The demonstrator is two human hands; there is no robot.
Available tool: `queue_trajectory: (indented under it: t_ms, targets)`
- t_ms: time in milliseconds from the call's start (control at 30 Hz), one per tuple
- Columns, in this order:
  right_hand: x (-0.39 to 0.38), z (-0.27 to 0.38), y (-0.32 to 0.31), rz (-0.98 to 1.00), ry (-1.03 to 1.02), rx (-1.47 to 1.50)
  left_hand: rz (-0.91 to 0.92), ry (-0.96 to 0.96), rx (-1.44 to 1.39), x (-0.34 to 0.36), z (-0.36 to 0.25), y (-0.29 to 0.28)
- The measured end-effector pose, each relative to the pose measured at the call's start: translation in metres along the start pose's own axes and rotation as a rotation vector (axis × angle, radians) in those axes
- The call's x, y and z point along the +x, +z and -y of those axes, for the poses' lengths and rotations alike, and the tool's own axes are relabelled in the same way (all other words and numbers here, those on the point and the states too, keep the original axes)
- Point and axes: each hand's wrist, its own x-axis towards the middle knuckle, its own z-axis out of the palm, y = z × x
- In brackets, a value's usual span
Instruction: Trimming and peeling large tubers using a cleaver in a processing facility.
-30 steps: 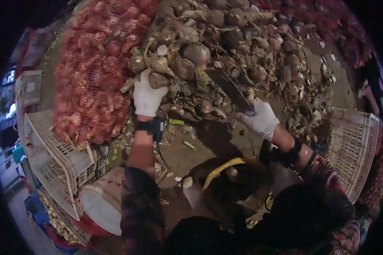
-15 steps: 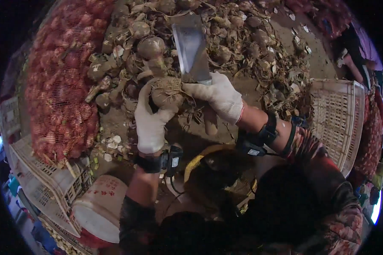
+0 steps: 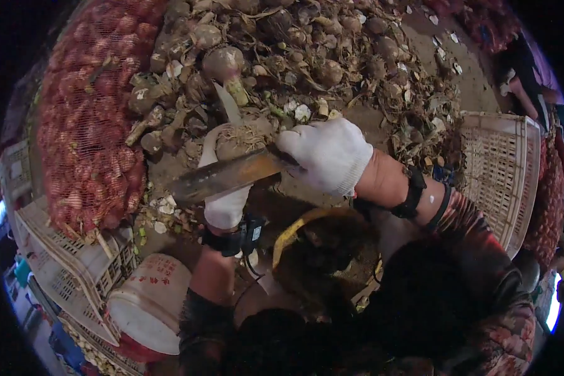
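My left hand [image 3: 224, 210], in a white glove, is closed round a round brown root vegetable [image 3: 241, 139] with a mat of stringy roots facing up. My gloved right hand [image 3: 329, 155] grips a cleaver, its handle mostly hidden in the fist. The cleaver's blade [image 3: 222, 177] points left, seen almost edge-on, and passes in front of my left hand at the near side of the root. Whether the blade touches the root I cannot tell. A pale pointed flap [image 3: 228, 103] stands up just beyond the root. Another round root with a cut green stem [image 3: 224, 64] lies farther off.
Dirty roots and trimmings [image 3: 332, 37] are heaped ahead. A full red mesh sack [image 3: 94, 125] stands left, above plastic crates [image 3: 62, 250] and a white bucket [image 3: 150, 301]. A yellow-rimmed container [image 3: 285, 241] is close to me; a white crate [image 3: 501, 175] stands right, with another person [image 3: 532, 81] beyond.
The cleaver has swung from pointing away, with its broad face showing, to pointing left across my left hand. My right hand has turned over; my left still holds the root.
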Motion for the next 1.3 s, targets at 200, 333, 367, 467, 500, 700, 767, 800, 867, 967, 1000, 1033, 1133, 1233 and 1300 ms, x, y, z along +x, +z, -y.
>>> queue_trajectory:
  t_ms: [200, 333, 367, 467, 500, 700, 767, 800, 867, 967, 1000, 1033, 1133, 1233, 1300]
  targets:
    - [-0.001, -0.016, 0.016, -0.022, -0.012, -0.035, 0.065, 0.142, -0.191, -0.004, 0.002, 0.002]
    - [0.013, -0.041, 0.032, 0.085, 0.149, -0.061, -0.308, 0.413, 0.618, -0.021, 0.021, -0.016]
    - [0.013, -0.070, 0.032, 0.280, 0.423, -0.114, -0.170, 0.338, 0.245, -0.024, -0.002, 0.024]
    - [-0.019, -0.094, 0.026, -0.118, 0.551, 0.139, -0.089, 0.018, 0.088, -0.016, -0.049, 0.045]
    - [-0.016, -0.063, 0.028, -0.099, 0.489, 0.342, -0.134, 0.008, 0.237, -0.017, -0.043, 0.027]
    - [0.009, -0.006, 0.001, 0.046, 0.526, 0.924, -0.071, 0.067, 0.358, -0.002, -0.030, 0.021]
    - [0.012, -0.001, 0.004, -0.194, 0.341, 0.842, -0.108, -0.068, 0.205, -0.003, -0.020, 0.005]
    - [0.013, -0.001, 0.006, -0.191, 0.337, 0.846, -0.114, -0.068, 0.207, -0.005, -0.014, 0.001]
    - [0.012, -0.009, 0.015, -0.112, 0.323, 0.603, -0.268, -0.186, -0.370, -0.011, -0.006, -0.004]
    - [-0.019, -0.088, 0.078, 0.256, 0.441, 0.265, -0.176, -0.021, -0.192, -0.025, 0.003, -0.002]
    - [-0.023, -0.088, 0.068, 0.254, 0.434, 0.256, -0.137, 0.070, -0.103, -0.027, 0.001, -0.002]
    - [-0.033, -0.083, 0.063, 0.094, 0.522, 0.328, -0.058, -0.137, -0.361, -0.031, -0.010, -0.002]
    - [-0.028, -0.086, 0.050, -0.064, 0.645, 0.478, 0.511, -0.205, 0.372, -0.043, -0.023, 0.009]
    - [-0.022, -0.087, 0.034, -0.094, 0.714, 0.653, 0.718, -0.084, 0.502, -0.045, -0.014, 0.018]
    - [-0.025, -0.087, 0.021, -0.109, 0.850, 0.759, 0.397, -0.112, 0.809, -0.019, -0.016, 0.011]
